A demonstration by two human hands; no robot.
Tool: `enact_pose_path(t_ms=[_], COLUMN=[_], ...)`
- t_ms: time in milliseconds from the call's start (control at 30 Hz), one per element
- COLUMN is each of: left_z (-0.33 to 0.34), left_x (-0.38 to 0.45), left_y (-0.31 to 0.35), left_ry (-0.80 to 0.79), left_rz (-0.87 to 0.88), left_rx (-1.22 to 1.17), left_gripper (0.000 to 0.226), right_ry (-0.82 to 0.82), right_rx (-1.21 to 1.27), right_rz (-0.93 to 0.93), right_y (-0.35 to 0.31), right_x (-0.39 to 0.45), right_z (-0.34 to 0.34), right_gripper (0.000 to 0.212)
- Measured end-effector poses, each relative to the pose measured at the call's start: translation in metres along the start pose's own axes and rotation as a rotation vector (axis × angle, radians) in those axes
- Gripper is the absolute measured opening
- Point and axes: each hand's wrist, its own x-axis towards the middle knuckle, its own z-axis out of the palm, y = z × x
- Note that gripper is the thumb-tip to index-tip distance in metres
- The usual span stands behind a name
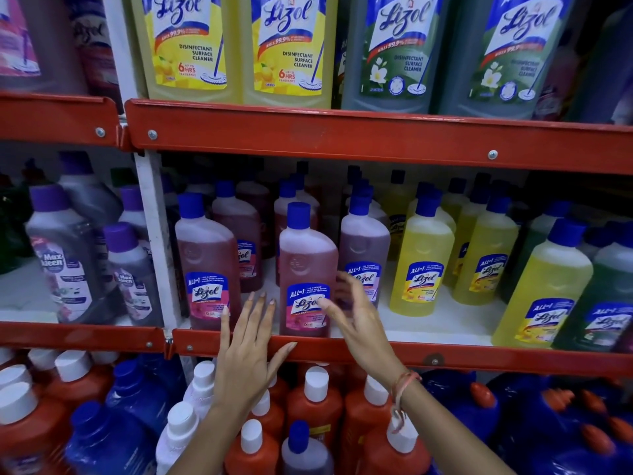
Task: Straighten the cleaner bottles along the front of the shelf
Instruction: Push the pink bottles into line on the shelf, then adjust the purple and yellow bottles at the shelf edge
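Observation:
On the middle shelf, pink cleaner bottles with blue caps stand upright behind the red front rail (445, 354). One pink bottle (306, 269) stands at the front edge, between my two hands. Left of it is another pink bottle (207, 265), and a third pink bottle (364, 248) stands to the right, set slightly further back. My left hand (248, 351) is open, fingers spread, just left of the middle bottle and over the rail. My right hand (356, 317) is open and blurred, beside the middle bottle's label, holding nothing.
Yellow bottles (423, 258) and green ones (609, 296) fill the shelf to the right. Grey-purple bottles (65, 255) stand beyond the white upright (154, 234) at left. Large bottles (287, 46) sit on the shelf above. Orange and blue bottles (315, 402) crowd the shelf below.

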Motion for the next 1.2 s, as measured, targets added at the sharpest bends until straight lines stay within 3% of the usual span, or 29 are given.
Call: enact_pose_path(t_ms=[100,167,333,500,733,967,1200], left_z=[-0.001,-0.002,-0.002,-0.003,-0.002,-0.003,-0.005], left_x=[0.000,0.000,0.001,0.001,0.001,0.000,-0.001], left_y=[0.000,0.000,0.000,0.000,0.001,0.002,0.002], left_ry=[-0.005,-0.012,-0.031,-0.035,-0.043,-0.062,-0.083], left_rz=[-0.011,-0.013,-0.019,-0.017,-0.024,-0.041,-0.047], left_rx=[-0.003,-0.004,-0.013,-0.024,-0.022,-0.016,-0.022], left_gripper=[0.075,0.075,0.075,0.075,0.075,0.076,0.075], right_ry=[0.279,0.386,0.250,0.079,0.046,0.049,0.043], right_rx=[-0.092,-0.152,0.008,0.130,0.098,0.090,0.069], right_rz=[-0.084,-0.072,0.059,0.172,0.161,0.093,0.081], right_y=[0.002,0.010,0.030,0.039,0.039,0.035,0.033], right_x=[-0.002,0.005,0.032,0.049,0.039,0.007,-0.001], right_z=[-0.024,-0.036,-0.044,-0.049,-0.054,-0.062,-0.065], right_gripper=[0.057,0.061,0.089,0.078,0.060,0.077,0.072])
